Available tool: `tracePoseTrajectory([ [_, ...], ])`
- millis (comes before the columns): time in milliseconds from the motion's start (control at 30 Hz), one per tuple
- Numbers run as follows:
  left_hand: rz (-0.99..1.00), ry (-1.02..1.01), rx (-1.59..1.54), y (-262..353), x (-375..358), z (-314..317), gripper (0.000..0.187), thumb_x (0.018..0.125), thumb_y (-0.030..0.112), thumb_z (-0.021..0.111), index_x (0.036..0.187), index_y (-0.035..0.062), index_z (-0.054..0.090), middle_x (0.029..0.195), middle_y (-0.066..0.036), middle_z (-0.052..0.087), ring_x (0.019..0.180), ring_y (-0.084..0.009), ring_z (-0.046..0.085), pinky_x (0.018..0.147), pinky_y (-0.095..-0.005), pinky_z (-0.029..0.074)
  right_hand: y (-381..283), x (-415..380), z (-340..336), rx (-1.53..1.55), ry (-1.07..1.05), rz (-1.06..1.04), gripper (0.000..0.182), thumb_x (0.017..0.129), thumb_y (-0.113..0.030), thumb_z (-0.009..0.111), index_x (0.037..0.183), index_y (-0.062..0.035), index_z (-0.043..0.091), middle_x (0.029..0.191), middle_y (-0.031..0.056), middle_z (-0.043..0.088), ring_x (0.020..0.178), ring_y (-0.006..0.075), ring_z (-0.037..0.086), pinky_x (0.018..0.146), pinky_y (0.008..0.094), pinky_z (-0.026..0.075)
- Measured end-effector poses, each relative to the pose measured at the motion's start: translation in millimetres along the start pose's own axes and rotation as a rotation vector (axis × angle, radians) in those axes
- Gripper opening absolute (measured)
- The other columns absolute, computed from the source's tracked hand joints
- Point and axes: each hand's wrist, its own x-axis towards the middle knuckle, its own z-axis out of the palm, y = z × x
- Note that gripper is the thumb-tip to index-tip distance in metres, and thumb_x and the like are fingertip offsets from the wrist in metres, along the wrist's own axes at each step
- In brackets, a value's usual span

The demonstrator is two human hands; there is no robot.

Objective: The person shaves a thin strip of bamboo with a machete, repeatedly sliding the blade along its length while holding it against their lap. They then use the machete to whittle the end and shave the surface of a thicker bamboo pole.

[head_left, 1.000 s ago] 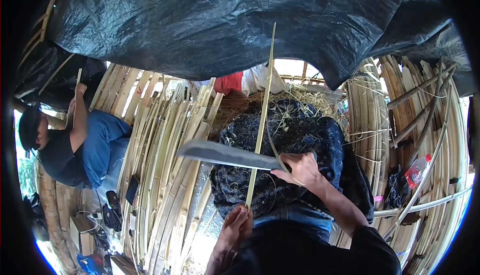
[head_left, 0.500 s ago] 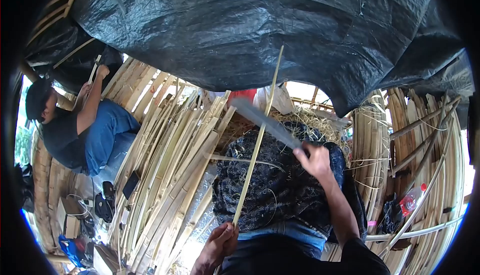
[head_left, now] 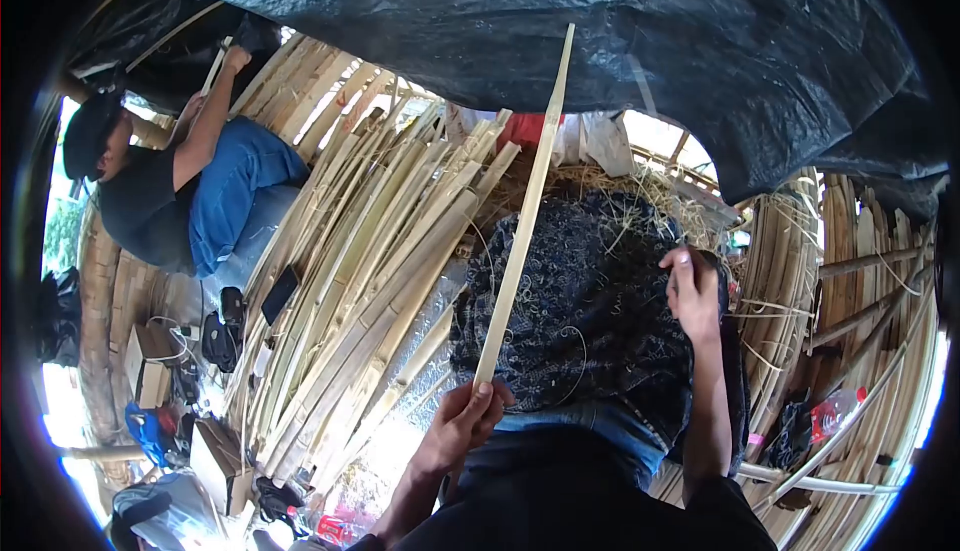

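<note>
My left hand (head_left: 467, 421) is closed around the lower end of a long, pale bamboo strip (head_left: 522, 231). The strip slants upward and away, its tip in front of the dark tarp. Off to the right, my right hand (head_left: 692, 291) is raised above the patterned cloth with its fingers curled. It gripped a long-bladed knife a moment ago; the blade hardly shows now, and only a faint pale streak (head_left: 641, 86) is seen above the hand. Dark patterned cloth (head_left: 590, 301) covers my lap, and a thin curled shaving (head_left: 578, 351) lies on it.
Many split bamboo slats (head_left: 385, 281) lie to the left. Beyond them sits another person (head_left: 165, 181) holding a strip. A black tarp (head_left: 480, 31) hangs low ahead. Bundled bamboo (head_left: 775, 281) and a plastic bottle (head_left: 838, 413) are at the right; straw (head_left: 640, 201) lies ahead.
My right hand has moved right and up, away from the strip; the knife blade that crossed the strip no longer shows there. The strip's broader face is now toward me, and the view has shifted.
</note>
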Motion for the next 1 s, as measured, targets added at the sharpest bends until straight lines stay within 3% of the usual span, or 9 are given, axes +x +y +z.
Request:
tracePoseTrajectory([
  [133,0.000,0.005,0.029,1,2,6,0.043,0.107,0.040,0.041,0.116,0.0029,0.062,0.066,0.006,0.040,0.053,-0.0026,0.032,0.047,-0.0211,0.024,-4,-30,21,-0.097,-0.149,-0.183,0.022,0.097,-0.023,0.061,0.096,-0.0013,0.063,0.066,0.0077,0.062,0.055,0.0155,0.057,0.054,0.0331,0.045],
  [267,0.064,0.050,0.030,11,2,25,0.045,0.107,0.041,0.041,0.125,0.0042,0.059,0.066,0.006,0.041,0.054,-0.0027,0.033,0.048,-0.0218,0.025,-8,-66,56,-0.162,-0.323,-0.219,0.035,0.092,-0.036,0.068,0.096,-0.0016,0.063,0.068,0.0158,0.066,0.059,0.0324,0.068,0.058,0.0368,0.052],
  [333,-0.007,0.063,0.111,15,1,28,0.037,0.108,0.037,0.041,0.120,0.0055,0.057,0.066,0.006,0.041,0.055,-0.0026,0.034,0.050,-0.0221,0.026,-14,-84,75,-0.286,-0.335,-0.394,0.043,0.090,-0.045,0.069,0.094,-0.0030,0.063,0.069,0.0153,0.067,0.059,0.0333,0.069,0.055,0.0398,0.054],
  [533,0.111,0.095,0.101,-12,3,19,0.019,0.107,0.023,0.046,0.100,0.0060,0.052,0.073,0.004,0.044,0.063,-0.0029,0.038,0.055,-0.0210,0.030,-44,-113,85,-0.601,-0.538,-0.508,0.052,0.091,-0.058,0.061,0.093,-0.0060,0.064,0.073,0.0097,0.071,0.056,0.0266,0.069,0.049,0.0392,0.055],
  [567,0.337,0.161,0.511,-20,4,19,0.018,0.106,0.022,0.050,0.103,0.0039,0.053,0.078,0.003,0.047,0.066,-0.0033,0.039,0.057,-0.0202,0.032,-45,-115,84,-0.600,-0.534,-0.497,0.052,0.091,-0.058,0.061,0.093,-0.0060,0.064,0.073,0.0097,0.071,0.056,0.0266,0.069,0.049,0.0392,0.055],
  [667,0.054,-0.034,0.244,-20,4,7,0.019,0.104,0.021,0.052,0.103,0.0021,0.054,0.080,0.002,0.050,0.068,-0.0036,0.041,0.059,-0.0207,0.033,-44,-117,81,-0.598,-0.530,-0.512,0.052,0.091,-0.058,0.061,0.092,-0.0060,0.065,0.073,0.0088,0.071,0.056,0.0257,0.070,0.049,0.0382,0.055],
  [767,0.173,-0.053,0.231,-15,4,12,0.022,0.103,0.023,0.052,0.102,0.0007,0.054,0.077,0.001,0.051,0.065,-0.0048,0.041,0.057,-0.0231,0.033,-42,-117,80,-0.553,-0.510,-0.520,0.052,0.091,-0.058,0.061,0.092,-0.0064,0.065,0.072,0.0093,0.071,0.057,0.0255,0.070,0.050,0.0376,0.055],
  [867,0.047,0.039,0.139,-11,0,19,0.031,0.105,0.030,0.050,0.096,0.0006,0.054,0.069,0.002,0.048,0.060,-0.0067,0.041,0.054,-0.0258,0.033,-43,-118,82,-0.599,-0.510,-0.507,0.053,0.091,-0.059,0.059,0.091,-0.0063,0.065,0.070,0.0091,0.069,0.056,0.0253,0.069,0.049,0.0371,0.054],
  [1000,0.092,0.080,0.267,-16,5,17,0.041,0.105,0.038,0.048,0.089,0.0010,0.053,0.063,0.001,0.045,0.055,-0.0084,0.040,0.051,-0.0273,0.032,-33,-115,87,-0.635,-0.452,-0.562,0.054,0.091,-0.062,0.059,0.090,-0.0074,0.065,0.067,0.0076,0.067,0.053,0.0238,0.068,0.047,0.0354,0.053],
])
